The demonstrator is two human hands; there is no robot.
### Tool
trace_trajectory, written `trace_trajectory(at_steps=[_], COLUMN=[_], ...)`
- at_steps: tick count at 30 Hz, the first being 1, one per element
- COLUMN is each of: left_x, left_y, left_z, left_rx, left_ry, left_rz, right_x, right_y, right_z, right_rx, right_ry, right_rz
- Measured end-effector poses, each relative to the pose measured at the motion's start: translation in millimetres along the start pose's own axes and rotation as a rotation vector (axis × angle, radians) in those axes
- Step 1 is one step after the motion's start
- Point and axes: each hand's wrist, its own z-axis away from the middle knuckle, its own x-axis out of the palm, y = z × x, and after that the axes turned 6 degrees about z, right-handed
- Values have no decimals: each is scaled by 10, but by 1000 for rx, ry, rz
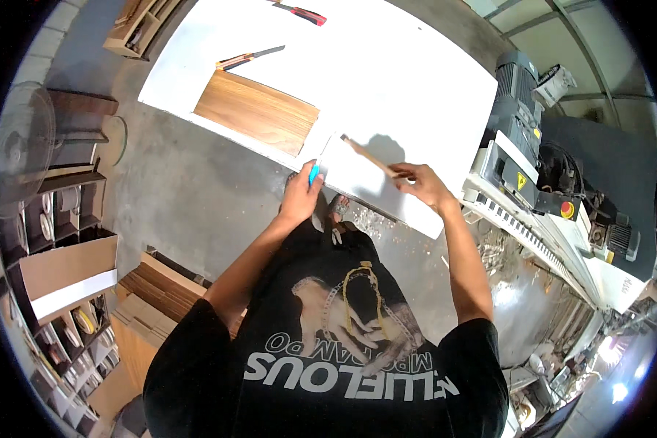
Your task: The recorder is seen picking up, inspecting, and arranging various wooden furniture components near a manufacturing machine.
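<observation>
My left hand (301, 196) is closed round a blue-handled knife (314, 173) at the near edge of the white table (431, 87). Its thin blade points away from me. In my right hand (425, 185) is a narrow wood-coloured board (369, 155), seen edge-on and gripped at its near right end. The board's far end lies close to the knife's tip; whether they touch I cannot tell. Left of the knife, a wood-grain panel (255, 111) lies flat on the table. Beyond it rest a utility knife with an orange and black handle (235, 60) and a red one (306, 14).
A machine with a grey motor (516, 84) and a red stop button (567, 209) stands at the table's right. On the left are shelves (66, 212) of parts and a fan (22, 150). Stacked brown boards (157, 292) stand at lower left; shavings litter the floor.
</observation>
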Motion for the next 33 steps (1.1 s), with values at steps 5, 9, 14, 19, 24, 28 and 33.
trace_trajectory(at_steps=[5,9,14,19,24,28,33], left_x=[241,305,354,354,372,351,355], left_y=[41,283,187,115,87,125,83], left_z=[67,106,284,422,402,395,404], left_rx=[-52,-154,-281,-321,-342,-376,-368], left_ry=[35,-6,-15,-11,-16,-19,-36], left_rz=[-186,-313,-435,-465,-466,-489,-493], right_x=[-50,-10,228,672,985,1010,990], right_y=[-149,94,209,67,390,360,301], right_z=[-98,-299,-421,-397,-531,-514,-475], right_rx=[7,44,-116,-55,-212,-217,-203], right_ry=[437,511,522,352,489,525,504], right_rz=[632,609,724,831,748,774,782])
